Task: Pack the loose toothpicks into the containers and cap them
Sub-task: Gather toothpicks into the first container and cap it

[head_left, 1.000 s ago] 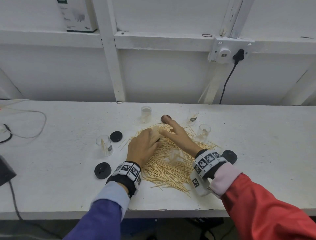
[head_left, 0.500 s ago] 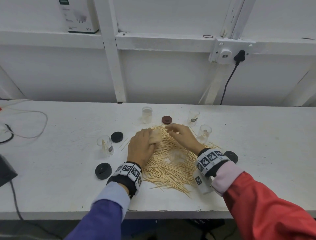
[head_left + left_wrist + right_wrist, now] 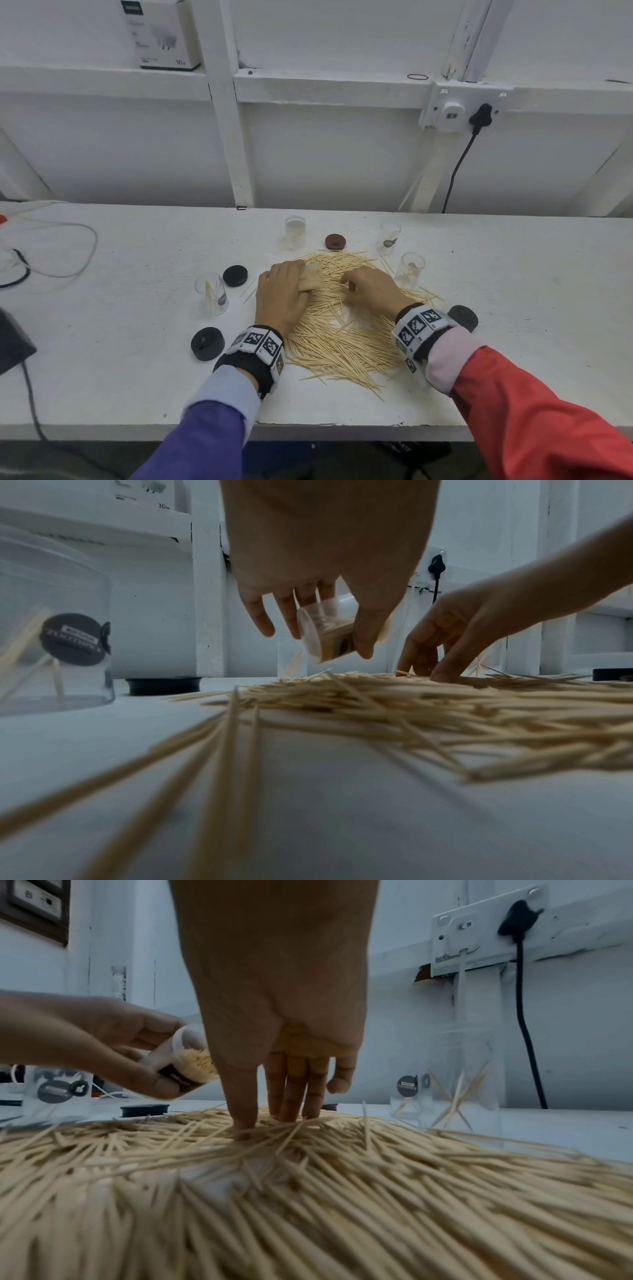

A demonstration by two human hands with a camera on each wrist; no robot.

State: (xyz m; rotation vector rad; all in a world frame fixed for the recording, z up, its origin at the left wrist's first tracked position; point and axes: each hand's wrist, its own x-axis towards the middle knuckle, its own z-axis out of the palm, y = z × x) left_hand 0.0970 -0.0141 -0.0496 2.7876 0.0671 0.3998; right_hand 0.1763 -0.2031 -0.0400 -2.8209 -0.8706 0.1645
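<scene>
Gathering from the spread heap of pale wooden toothpicks on the white desk | right hand fingertips pinching sticks | left hand grips tilted, nearly full clear plastic container, mouth toward the right hand, probably for easy loading | shelf box reads "30w".

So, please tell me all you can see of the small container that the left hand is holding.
The container is a small clear plastic cylinder with a dark label on its wall. It is uncapped and packed almost full of pale toothpicks, whose ends show at the open mouth. The left hand grips it, fingers and thumb curled round its wall. It is tilted, mouth toward the right hand, and held just above the toothpick pile, not touching it.
</scene>
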